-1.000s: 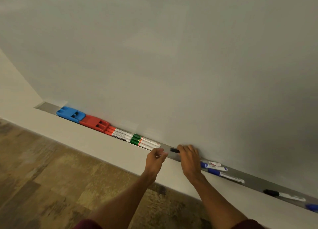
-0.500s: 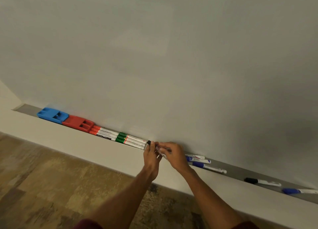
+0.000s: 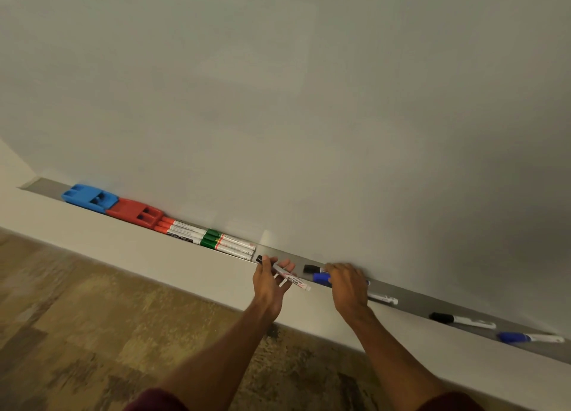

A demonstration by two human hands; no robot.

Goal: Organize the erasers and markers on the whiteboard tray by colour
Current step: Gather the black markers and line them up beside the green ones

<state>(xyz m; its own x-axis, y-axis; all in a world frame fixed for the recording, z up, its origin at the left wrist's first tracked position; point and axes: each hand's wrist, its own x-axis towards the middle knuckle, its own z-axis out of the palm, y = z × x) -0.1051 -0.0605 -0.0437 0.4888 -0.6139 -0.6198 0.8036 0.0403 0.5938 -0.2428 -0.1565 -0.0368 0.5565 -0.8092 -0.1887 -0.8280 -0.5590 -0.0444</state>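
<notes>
On the grey whiteboard tray (image 3: 411,299) a blue eraser (image 3: 89,196) and a red eraser (image 3: 136,211) lie at the left end. Beside them lie red-capped markers (image 3: 182,229), then green-capped markers (image 3: 228,243). My left hand (image 3: 272,282) holds a black-capped marker (image 3: 282,271) just right of the green group, over the tray's front edge. My right hand (image 3: 347,284) rests over a blue-capped marker (image 3: 321,279) and a black-capped marker (image 3: 312,268) in the tray. Whether its fingers grip them is hidden.
Farther right in the tray lie a white marker end (image 3: 383,298), a black-capped marker (image 3: 460,319) and a blue-capped marker (image 3: 528,337). The whiteboard (image 3: 278,101) rises behind. A white ledge (image 3: 123,250) runs below the tray, above a brown patterned floor (image 3: 77,333).
My left hand has taken over the black-capped marker beside the green group. My right hand has moved right onto the blue and black markers. The camera view shifted slightly.
</notes>
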